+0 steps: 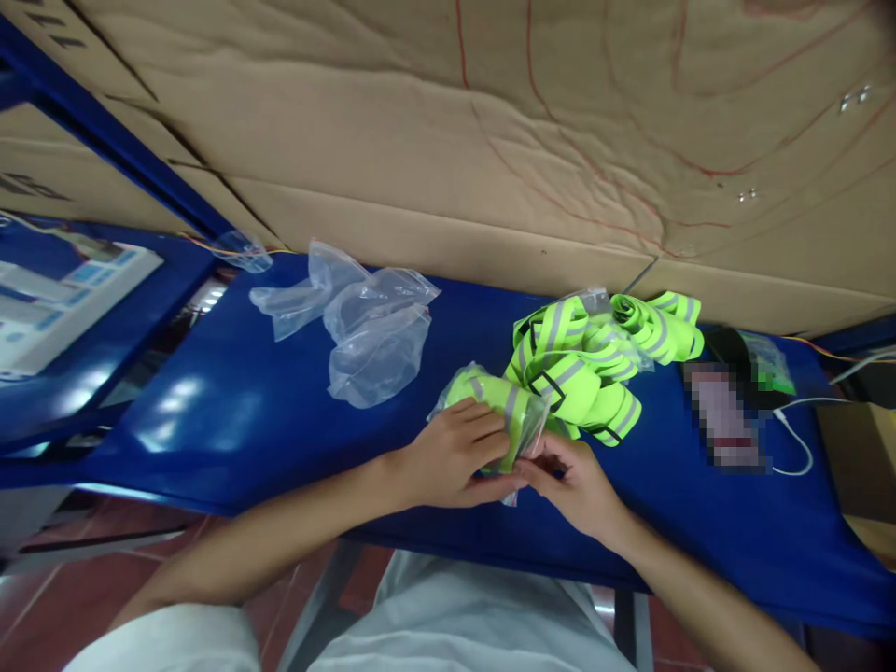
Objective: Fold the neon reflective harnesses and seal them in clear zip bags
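Note:
A clear zip bag [536,425] with a folded neon-yellow reflective strap [508,399] inside lies between my hands near the front of the blue table. My left hand [458,455] rests over the bag, its fingers curled on it and its thumb at the bag's edge. With thumb and forefinger, my right hand [570,481] pinches the same edge at the bag's mouth. Just beyond, several loose reflective straps [570,373] with grey stripes and black buckles lie in a heap, partly over clear plastic.
Several clear plastic bags [382,350] lie left of centre on the blue table [210,411]. A blurred-out phone-like object [724,415] and white cable [805,448] are at the right. Brown cardboard [434,159] stands along the back; a cardboard box [858,457] is at far right.

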Available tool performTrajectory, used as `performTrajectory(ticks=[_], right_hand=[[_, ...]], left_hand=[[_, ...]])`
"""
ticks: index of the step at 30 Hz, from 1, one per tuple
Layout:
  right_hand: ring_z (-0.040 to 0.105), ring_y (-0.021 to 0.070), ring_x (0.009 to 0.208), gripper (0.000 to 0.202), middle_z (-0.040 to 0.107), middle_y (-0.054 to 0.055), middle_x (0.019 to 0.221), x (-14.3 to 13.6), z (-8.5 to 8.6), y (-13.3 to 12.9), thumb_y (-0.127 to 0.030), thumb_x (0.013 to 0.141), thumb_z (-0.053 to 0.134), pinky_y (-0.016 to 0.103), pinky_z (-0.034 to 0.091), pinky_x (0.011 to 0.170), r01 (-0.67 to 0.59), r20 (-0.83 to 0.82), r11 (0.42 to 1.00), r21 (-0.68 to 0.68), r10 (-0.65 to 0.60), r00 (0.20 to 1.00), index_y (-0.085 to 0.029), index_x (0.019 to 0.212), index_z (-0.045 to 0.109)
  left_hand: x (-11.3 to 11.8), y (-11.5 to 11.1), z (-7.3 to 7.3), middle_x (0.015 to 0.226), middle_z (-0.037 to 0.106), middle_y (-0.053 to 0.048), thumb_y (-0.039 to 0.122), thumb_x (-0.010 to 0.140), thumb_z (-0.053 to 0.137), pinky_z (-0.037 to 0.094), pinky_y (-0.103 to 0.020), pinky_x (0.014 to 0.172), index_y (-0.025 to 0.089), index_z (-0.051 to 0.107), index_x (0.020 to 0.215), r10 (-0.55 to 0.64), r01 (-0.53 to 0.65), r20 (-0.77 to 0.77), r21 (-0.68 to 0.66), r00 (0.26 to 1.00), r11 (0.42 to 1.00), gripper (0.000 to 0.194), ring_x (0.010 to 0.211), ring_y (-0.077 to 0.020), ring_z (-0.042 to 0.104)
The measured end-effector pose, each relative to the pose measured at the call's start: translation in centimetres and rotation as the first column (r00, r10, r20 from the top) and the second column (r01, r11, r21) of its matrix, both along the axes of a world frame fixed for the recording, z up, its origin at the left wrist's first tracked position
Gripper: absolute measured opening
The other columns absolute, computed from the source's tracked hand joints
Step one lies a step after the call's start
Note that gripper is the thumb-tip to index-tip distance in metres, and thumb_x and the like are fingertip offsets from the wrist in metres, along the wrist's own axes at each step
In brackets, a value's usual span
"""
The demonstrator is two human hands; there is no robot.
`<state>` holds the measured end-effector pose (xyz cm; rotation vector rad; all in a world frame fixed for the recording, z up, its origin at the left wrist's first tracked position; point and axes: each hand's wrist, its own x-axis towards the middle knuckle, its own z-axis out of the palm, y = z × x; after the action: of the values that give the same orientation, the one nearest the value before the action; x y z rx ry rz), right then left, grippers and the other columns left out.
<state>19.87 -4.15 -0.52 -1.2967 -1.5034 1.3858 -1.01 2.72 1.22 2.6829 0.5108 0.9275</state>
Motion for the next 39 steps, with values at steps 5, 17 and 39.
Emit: performTrajectory(ticks=[5, 17, 39], right_hand=[[0.058, 0.0107, 0.061, 0.027, 0.065, 0.0, 0.072, -0.4, 0.5, -0.2, -0.042, 0.098, 0.066, 0.022, 0.046, 0.057, -0.057, -0.091, 0.996, -0.069, 0.051, 0.995, -0.018, 0.086, 0.067], [0.061, 0.0096, 0.061, 0.025, 0.074, 0.003, 0.08, 0.1, 0.8, 0.0, -0.04, 0.099, 0.066, 0.02, 0.049, 0.057, -0.043, -0.122, 0.994, -0.099, 0.031, 0.992, -0.017, 0.091, 0.072], [0.062, 0.012, 0.055, 0.026, 0.069, -0.001, 0.067, 0.4, 2.0, -0.8, -0.038, 0.104, 0.057, 0.023, 0.044, 0.057, -0.053, 0.28, 0.986, 0.155, 0.008, 0.96, -0.019, 0.112, 0.073]], left_hand=[[0.0, 0.0, 0.0, 0.074, 0.057, -0.001, 0.058, 0.098, 0.062, 0.037, -0.033, 0.07, 0.02, 0.051, 0.074, -0.014, 0.013, -0.01, -0.062, 1.0, 0.998, 0.046, 0.072, -0.0174, 0.051], [-0.9, 0.5, 0.5, 0.078, 0.062, -0.002, 0.023, 0.098, 0.06, 0.045, -0.031, 0.073, 0.019, 0.056, 0.091, -0.04, 0.04, 0.005, -0.126, 0.999, 0.991, 0.009, 0.073, -0.0171, 0.058], [-1.0, -0.6, 0.2, 0.075, 0.067, 0.002, 0.01, 0.094, 0.06, 0.048, -0.02, 0.063, 0.018, 0.058, 0.101, 0.087, -0.05, 0.24, -0.156, 0.967, 0.987, 0.011, 0.063, -0.0091, 0.062]])
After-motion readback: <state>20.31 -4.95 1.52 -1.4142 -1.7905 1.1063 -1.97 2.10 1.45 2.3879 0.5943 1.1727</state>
